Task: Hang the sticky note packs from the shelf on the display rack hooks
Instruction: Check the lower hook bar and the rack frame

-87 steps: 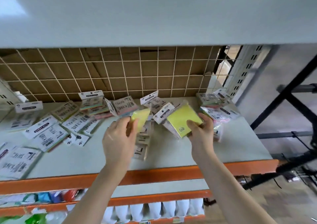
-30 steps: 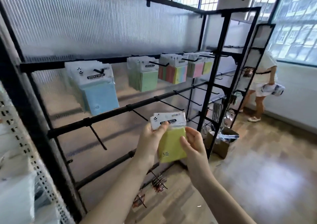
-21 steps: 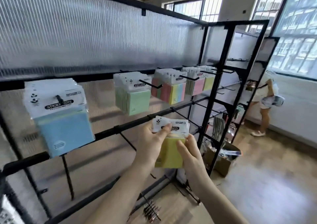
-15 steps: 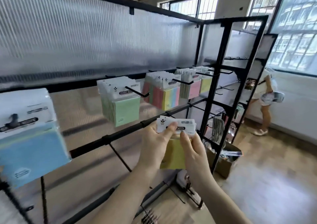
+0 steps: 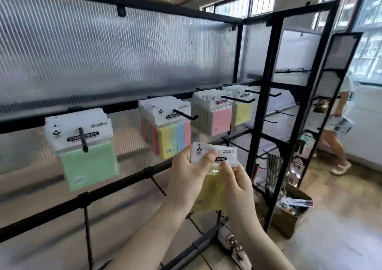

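Observation:
Both hands hold yellow sticky note packs (image 5: 214, 189) with white header cards in front of the black display rack (image 5: 260, 112). My left hand (image 5: 189, 176) pinches the header's left side with thumb on top. My right hand (image 5: 237, 185) grips the right edge. The packs hang below the upper row of hooks, where green packs (image 5: 88, 162), multicolour packs (image 5: 173, 139), pink packs (image 5: 220, 121) and yellow packs (image 5: 241, 112) hang. The nearest hook (image 5: 186, 113) sticks out above my hands.
A lower rail (image 5: 115, 185) with bare hooks runs under the hung packs. A cardboard box (image 5: 289, 216) of goods stands on the floor by the rack's corner post. A person (image 5: 334, 129) walks at the far right. Ribbed translucent panels back the rack.
I turned from the shelf to the rack with the yellow packs. In the last second the view slid rightward along the upper hooks and my hands rose slightly with the packs.

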A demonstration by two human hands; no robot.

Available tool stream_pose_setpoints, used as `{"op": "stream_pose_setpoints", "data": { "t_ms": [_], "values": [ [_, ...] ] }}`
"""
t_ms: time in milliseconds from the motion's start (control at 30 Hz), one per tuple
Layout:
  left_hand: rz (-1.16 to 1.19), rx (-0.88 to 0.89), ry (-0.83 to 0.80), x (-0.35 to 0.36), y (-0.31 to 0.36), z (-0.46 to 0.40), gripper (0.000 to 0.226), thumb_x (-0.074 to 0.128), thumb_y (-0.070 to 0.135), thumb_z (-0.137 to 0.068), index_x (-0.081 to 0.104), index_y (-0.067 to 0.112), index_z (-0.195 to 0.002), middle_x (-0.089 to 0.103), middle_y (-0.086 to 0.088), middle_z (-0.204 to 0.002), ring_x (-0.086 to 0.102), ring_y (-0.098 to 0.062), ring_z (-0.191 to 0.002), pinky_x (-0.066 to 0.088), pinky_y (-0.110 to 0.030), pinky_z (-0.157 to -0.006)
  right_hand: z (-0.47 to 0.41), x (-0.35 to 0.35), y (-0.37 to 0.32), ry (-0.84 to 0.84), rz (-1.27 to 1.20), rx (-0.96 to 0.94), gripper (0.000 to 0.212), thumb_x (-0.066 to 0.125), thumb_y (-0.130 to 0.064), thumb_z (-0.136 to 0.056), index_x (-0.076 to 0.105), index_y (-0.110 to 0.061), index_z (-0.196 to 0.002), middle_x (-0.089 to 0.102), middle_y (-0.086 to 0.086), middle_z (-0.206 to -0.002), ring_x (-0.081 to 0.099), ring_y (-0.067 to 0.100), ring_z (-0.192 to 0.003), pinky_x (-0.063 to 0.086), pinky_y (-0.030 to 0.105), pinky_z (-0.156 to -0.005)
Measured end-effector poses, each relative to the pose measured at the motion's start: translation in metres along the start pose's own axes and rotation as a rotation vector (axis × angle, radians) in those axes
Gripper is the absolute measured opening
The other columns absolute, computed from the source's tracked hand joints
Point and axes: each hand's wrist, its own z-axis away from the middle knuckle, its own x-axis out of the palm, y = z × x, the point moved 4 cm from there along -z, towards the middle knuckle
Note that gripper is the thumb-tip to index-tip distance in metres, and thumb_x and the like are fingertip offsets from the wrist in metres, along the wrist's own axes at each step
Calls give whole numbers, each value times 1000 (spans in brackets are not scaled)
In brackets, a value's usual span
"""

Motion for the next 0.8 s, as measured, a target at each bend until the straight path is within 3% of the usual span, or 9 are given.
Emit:
{"op": "stream_pose_setpoints", "data": {
  "t_ms": [133,200,300,433,567,633,733,800],
  "values": [
    [-41,63,42,45,-8,-32,5,66,20,-88,68,20,-85,74,6,-82,71,-10,-78,54,-21,-71,-52,-36,-13,-61,43,-39,12,66,-29,-85,65,-19,-91,72,1,-85,67,14,-76,54,27,-68],
    [-86,115,48,67,-8,-46,6,65,20,-89,68,17,-86,73,3,-84,70,-13,-80,56,-30,-77,-78,-54,-21,-99,31,-48,20,68,-36,-77,67,-18,-88,73,4,-84,68,18,-77,54,30,-68],
    [-112,189,52,96,-5,-67,5,63,16,-91,67,15,-88,72,2,-85,69,-11,-82,54,-26,-77,-113,-75,-29,-145,-1,-54,22,68,-38,-73,72,-19,-86,74,8,-87,70,29,-85,54,39,-76],
    [-115,189,40,134,-4,-92,9,60,19,-93,68,17,-90,73,4,-86,69,-9,-83,52,-19,-75,-150,-100,-35,-149,-35,-98,16,66,-40,-74,70,-25,-80,73,-1,-78,67,10,-70,50,19,-61],
    [-188,152,13,167,-7,-111,11,59,29,-93,69,31,-89,72,12,-88,67,0,-82,47,-9,-72,-180,-128,-42,-86,-33,-162,10,64,-39,-78,66,-31,-74,69,-6,-70,60,4,-60,46,15,-53],
    [-183,145,48,180,-7,-120,10,61,35,-91,70,32,-87,71,10,-87,66,1,-82,47,-9,-73,-197,-139,-48,-83,-16,-214,10,63,-32,-86,65,-25,-80,68,-7,-71,59,4,-60,46,13,-54],
    [-169,138,121,198,-7,-133,20,62,41,-88,70,23,-92,72,1,-89,67,-14,-86,53,-34,-83,-220,-152,-54,-55,35,-288,15,61,-22,-93,60,-20,-77,65,-10,-65,56,-1,-56,44,11,-53],
    [-153,151,167,209,-9,-141,32,62,39,-89,67,8,-93,69,-16,-89,64,-31,-83,50,-46,-77,-233,-157,-54,-39,62,-304,20,60,-23,-93,56,-20,-74,62,-11,-62,52,-1,-54,42,12,-51]
  ]
}}
